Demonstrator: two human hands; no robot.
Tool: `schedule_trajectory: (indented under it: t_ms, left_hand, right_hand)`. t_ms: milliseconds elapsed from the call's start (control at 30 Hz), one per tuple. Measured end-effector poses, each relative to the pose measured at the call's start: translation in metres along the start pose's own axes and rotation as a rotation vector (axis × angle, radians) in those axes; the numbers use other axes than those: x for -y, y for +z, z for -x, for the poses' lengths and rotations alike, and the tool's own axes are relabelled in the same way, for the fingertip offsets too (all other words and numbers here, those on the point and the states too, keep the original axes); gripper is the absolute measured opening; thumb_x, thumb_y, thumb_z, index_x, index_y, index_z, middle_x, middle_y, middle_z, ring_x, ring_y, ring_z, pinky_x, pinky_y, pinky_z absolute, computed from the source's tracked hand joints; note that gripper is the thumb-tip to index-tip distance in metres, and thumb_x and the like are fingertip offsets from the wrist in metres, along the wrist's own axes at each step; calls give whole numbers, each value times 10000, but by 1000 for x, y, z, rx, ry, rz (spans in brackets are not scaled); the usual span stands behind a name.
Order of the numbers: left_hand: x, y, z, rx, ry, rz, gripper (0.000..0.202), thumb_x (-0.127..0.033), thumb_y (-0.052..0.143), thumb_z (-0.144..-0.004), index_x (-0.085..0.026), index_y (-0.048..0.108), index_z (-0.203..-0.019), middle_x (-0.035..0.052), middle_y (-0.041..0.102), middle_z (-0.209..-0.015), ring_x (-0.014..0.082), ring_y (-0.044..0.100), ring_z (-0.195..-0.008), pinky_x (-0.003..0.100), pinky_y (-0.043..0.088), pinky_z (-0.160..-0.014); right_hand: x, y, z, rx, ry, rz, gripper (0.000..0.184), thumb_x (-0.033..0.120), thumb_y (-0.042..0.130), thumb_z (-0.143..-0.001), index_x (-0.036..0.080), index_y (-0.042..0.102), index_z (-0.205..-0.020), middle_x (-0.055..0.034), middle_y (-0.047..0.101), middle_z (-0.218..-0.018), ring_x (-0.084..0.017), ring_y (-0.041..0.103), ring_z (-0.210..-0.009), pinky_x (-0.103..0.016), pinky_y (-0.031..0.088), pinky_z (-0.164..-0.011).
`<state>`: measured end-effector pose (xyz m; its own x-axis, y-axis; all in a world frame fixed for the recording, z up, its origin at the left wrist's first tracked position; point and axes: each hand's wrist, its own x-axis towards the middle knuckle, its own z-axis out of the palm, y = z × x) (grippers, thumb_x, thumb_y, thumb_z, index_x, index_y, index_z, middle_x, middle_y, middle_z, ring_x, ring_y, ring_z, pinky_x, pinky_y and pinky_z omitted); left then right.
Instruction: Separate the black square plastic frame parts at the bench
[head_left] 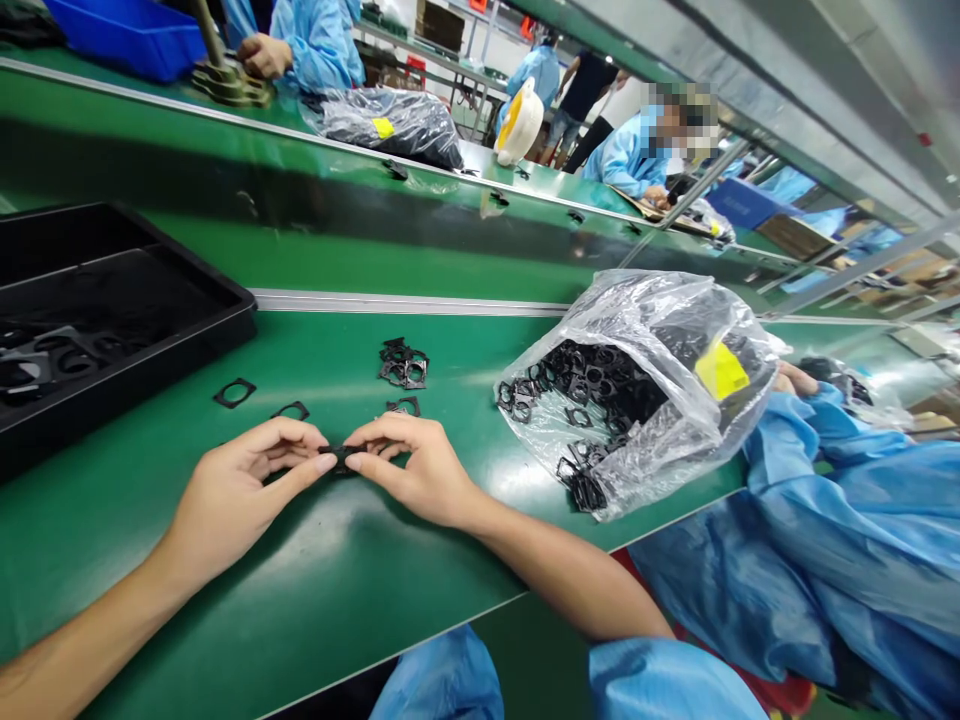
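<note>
Between my two hands is a small black plastic part, pinched at both ends. My left hand grips its left end between thumb and fingers. On the other end, my right hand has its thumb and fingers closed too. The fingers cover much of the part. Just beyond my hands lie a square black frame with a round hole, a second such frame and another close to my right hand. A small heap of black frames sits farther back.
A black tray holding similar parts stands at left. To the right, a clear plastic bag full of black frames lies open towards me, with a yellow label. A co-worker in blue sits beyond it. A metal rail borders the green bench.
</note>
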<state>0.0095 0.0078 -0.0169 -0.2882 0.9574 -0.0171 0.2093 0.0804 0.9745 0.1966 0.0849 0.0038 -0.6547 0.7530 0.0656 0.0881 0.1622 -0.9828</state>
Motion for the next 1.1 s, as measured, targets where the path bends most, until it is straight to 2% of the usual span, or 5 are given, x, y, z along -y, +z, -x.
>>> schedule_trajectory:
  t_ms: [300,467,633,833,1100]
  left_hand:
    - [-7,4,-8,-4,-49,75,348,-491,849,-672,-171,738,-751,35,751,-718,181,714,-681,259,605,-685]
    - [-9,6,-18,78,-82,246,332,-419,865,-661,-142,760,-811,64,784,-802,197,742,-757,296,618,-763]
    - [-3,3,-24,119,-159,390,324,-344,911,-627,-121,776,-820,64,791,-800,173,742,-741,284,610,-772]
    - [1,1,-26,214,-275,603,440,-375,958,-602,-90,785,-888,98,796,-820,197,760,-746,336,619,-792]
    - [-3,-4,-27,341,-289,561,326,-275,960,-610,-108,789,-832,58,790,-822,141,722,-764,283,579,-823]
  right_hand:
    - [-6,-2,-6,-43,109,-89,179,311,809,-766,169,764,-864,-18,714,-771,-134,654,-686,-250,555,-691]
    - [-7,-8,-16,-97,116,-34,216,384,813,-773,182,767,-837,-37,736,-764,-161,676,-687,-279,572,-695]
    - [-6,-11,-20,-76,100,-1,325,487,834,-756,185,765,-852,-43,730,-754,-165,669,-665,-295,588,-673]
    - [-2,-8,-19,-78,126,-47,390,536,868,-713,187,749,-840,-36,717,-705,-166,681,-617,-303,611,-660]
    - [5,-11,-23,-51,231,-143,439,534,936,-597,175,735,-752,-23,702,-650,-146,656,-572,-283,590,-607]
